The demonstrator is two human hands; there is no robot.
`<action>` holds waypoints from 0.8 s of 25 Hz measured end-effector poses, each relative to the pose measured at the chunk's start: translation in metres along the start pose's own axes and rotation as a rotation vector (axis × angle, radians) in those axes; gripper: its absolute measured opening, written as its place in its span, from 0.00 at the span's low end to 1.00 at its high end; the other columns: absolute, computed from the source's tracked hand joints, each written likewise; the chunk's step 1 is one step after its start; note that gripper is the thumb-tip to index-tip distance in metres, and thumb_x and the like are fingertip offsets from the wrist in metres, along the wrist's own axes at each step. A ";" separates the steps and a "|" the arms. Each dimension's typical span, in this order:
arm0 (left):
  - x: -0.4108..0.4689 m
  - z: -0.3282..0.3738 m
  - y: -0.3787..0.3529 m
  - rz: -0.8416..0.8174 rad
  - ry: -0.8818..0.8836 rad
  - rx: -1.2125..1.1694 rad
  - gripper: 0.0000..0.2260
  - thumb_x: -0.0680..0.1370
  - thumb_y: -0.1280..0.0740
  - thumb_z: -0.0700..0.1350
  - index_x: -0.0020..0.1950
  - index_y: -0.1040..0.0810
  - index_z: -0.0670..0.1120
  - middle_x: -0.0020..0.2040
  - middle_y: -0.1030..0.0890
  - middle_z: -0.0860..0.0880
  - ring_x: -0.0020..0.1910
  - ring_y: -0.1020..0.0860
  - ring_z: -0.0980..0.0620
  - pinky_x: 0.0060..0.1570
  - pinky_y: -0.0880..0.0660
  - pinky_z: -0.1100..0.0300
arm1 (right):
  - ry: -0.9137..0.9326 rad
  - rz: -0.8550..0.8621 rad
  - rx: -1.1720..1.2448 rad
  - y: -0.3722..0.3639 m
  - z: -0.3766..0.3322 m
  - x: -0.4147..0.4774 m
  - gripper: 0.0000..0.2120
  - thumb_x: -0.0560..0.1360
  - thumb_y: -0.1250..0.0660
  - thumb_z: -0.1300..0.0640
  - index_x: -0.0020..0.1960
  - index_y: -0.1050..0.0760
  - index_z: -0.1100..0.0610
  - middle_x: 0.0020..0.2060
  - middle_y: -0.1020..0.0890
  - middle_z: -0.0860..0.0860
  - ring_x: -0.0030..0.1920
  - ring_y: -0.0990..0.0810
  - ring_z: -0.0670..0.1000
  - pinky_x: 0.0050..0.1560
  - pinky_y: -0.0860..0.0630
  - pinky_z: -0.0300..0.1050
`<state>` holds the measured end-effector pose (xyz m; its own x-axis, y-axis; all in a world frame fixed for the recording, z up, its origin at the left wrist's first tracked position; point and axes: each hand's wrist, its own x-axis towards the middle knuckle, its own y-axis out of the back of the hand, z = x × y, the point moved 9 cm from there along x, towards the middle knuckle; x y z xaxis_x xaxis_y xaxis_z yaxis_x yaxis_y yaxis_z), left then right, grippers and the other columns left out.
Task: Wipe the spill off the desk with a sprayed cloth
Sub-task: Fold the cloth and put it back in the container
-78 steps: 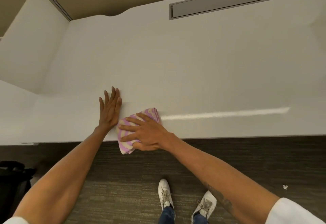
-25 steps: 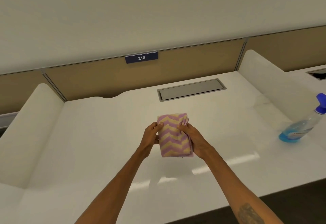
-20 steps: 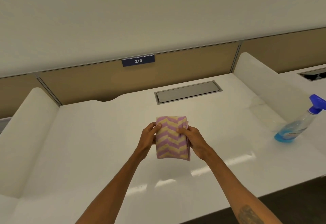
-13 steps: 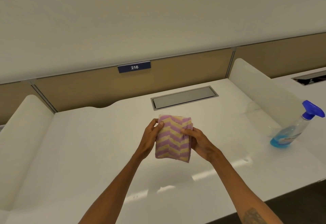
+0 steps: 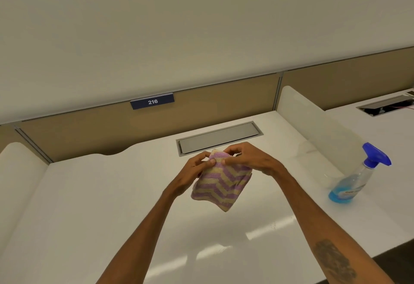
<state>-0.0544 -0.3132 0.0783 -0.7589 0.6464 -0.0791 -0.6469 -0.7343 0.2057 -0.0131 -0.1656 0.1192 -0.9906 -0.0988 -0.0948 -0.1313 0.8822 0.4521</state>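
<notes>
From your head camera, you hold the cloth (image 5: 220, 183) up in the middle of the frame, lifted clear of the desk (image 5: 89, 205), with both hands meeting at its top edge. Your left hand (image 5: 197, 171) comes in from the lower left and pinches the upper left corner of the cloth between thumb and fingers, closed on the fabric. Your right hand (image 5: 251, 160) reaches over from the right, its fingertips also pinched shut on the top edge, just beside the left thumb. The folded cloth, striped in purple and cream zigzags, hangs below and between the two hands, tilted, its lowest corner pointing toward the bottom of the frame. On the desk at the right of the frame stands a spray bottle (image 5: 356, 176) with blue liquid and a blue trigger head, well apart from your hands. Behind the cloth, in the upper middle, a grey cable hatch (image 5: 224, 137) sits flush in the desk, and above it a blue plate (image 5: 152, 101) reads 216.
</notes>
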 end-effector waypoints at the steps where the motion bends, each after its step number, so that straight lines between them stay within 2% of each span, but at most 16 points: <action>1: 0.005 0.002 0.003 -0.019 0.022 -0.053 0.22 0.79 0.41 0.59 0.66 0.23 0.48 0.54 0.16 0.43 0.52 0.16 0.42 0.49 0.19 0.55 | -0.001 0.012 0.054 0.009 -0.002 -0.001 0.12 0.76 0.29 0.49 0.55 0.19 0.54 0.48 0.16 0.51 0.47 0.16 0.54 0.47 0.18 0.41; 2: 0.008 0.003 0.008 -0.046 0.037 -0.162 0.25 0.80 0.43 0.61 0.67 0.24 0.47 0.53 0.15 0.40 0.51 0.17 0.39 0.49 0.19 0.52 | -0.001 0.022 0.129 0.018 -0.002 -0.002 0.11 0.76 0.29 0.51 0.55 0.19 0.55 0.48 0.16 0.52 0.47 0.16 0.53 0.46 0.19 0.40; 4: 0.013 -0.004 0.011 -0.077 0.102 -0.545 0.34 0.78 0.47 0.68 0.69 0.24 0.44 0.51 0.15 0.38 0.50 0.17 0.37 0.52 0.21 0.45 | 0.006 0.045 0.308 0.033 0.002 -0.004 0.13 0.76 0.30 0.54 0.57 0.20 0.59 0.49 0.16 0.54 0.47 0.16 0.52 0.47 0.19 0.42; 5: 0.015 -0.012 0.007 -0.074 0.136 -0.698 0.37 0.77 0.49 0.71 0.70 0.24 0.43 0.55 0.16 0.37 0.53 0.18 0.36 0.56 0.22 0.43 | -0.003 0.067 0.405 0.039 0.008 -0.005 0.14 0.75 0.30 0.54 0.57 0.21 0.61 0.49 0.16 0.55 0.48 0.16 0.53 0.48 0.19 0.44; 7: 0.020 -0.039 -0.016 -0.060 0.216 -0.796 0.40 0.76 0.52 0.72 0.71 0.25 0.43 0.65 0.20 0.37 0.61 0.20 0.37 0.60 0.24 0.42 | -0.058 0.150 0.568 0.053 0.034 -0.004 0.18 0.72 0.28 0.52 0.58 0.21 0.61 0.50 0.16 0.55 0.49 0.16 0.54 0.50 0.19 0.47; 9: 0.025 -0.065 -0.046 -0.046 0.301 -0.774 0.40 0.77 0.53 0.72 0.71 0.26 0.43 0.67 0.22 0.38 0.63 0.21 0.36 0.61 0.24 0.41 | -0.151 0.258 0.648 0.065 0.073 -0.005 0.19 0.71 0.27 0.51 0.58 0.21 0.60 0.50 0.16 0.56 0.49 0.16 0.56 0.48 0.18 0.47; 11: 0.038 -0.085 -0.064 -0.001 0.360 -0.684 0.36 0.78 0.50 0.70 0.69 0.25 0.44 0.66 0.20 0.39 0.62 0.20 0.38 0.59 0.22 0.43 | -0.258 0.355 0.637 0.074 0.118 -0.010 0.16 0.74 0.28 0.52 0.57 0.21 0.60 0.53 0.16 0.59 0.52 0.17 0.58 0.50 0.18 0.50; 13: 0.054 -0.093 -0.077 0.020 0.372 -0.513 0.27 0.79 0.40 0.63 0.69 0.25 0.46 0.64 0.19 0.42 0.59 0.17 0.41 0.54 0.19 0.48 | -0.364 0.435 0.594 0.080 0.158 -0.019 0.13 0.75 0.29 0.52 0.55 0.20 0.58 0.54 0.17 0.59 0.53 0.17 0.59 0.53 0.19 0.52; 15: 0.072 -0.098 -0.095 0.005 0.359 -0.382 0.23 0.79 0.33 0.56 0.69 0.25 0.45 0.61 0.17 0.45 0.56 0.16 0.43 0.51 0.18 0.51 | -0.444 0.496 0.540 0.089 0.184 -0.029 0.07 0.76 0.30 0.53 0.51 0.20 0.55 0.52 0.16 0.57 0.50 0.17 0.57 0.51 0.19 0.50; 17: 0.089 -0.103 -0.114 0.008 0.374 -0.330 0.21 0.80 0.33 0.52 0.70 0.25 0.44 0.59 0.16 0.46 0.55 0.16 0.43 0.51 0.18 0.52 | -0.501 0.520 0.482 0.102 0.202 -0.035 0.03 0.77 0.33 0.57 0.47 0.21 0.53 0.49 0.17 0.55 0.47 0.19 0.54 0.46 0.21 0.46; 20: 0.116 -0.103 -0.146 -0.021 0.407 -0.318 0.16 0.82 0.35 0.48 0.68 0.25 0.45 0.59 0.17 0.46 0.56 0.17 0.42 0.50 0.18 0.52 | -0.548 0.520 0.350 0.126 0.223 -0.041 0.05 0.76 0.36 0.60 0.50 0.22 0.56 0.49 0.19 0.55 0.47 0.20 0.54 0.47 0.22 0.48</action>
<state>-0.0559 -0.1526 -0.0613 -0.6722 0.5748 -0.4665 -0.6049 -0.7898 -0.1016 0.0192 0.0526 -0.0173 -0.7502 0.5195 -0.4090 0.4475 0.8543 0.2643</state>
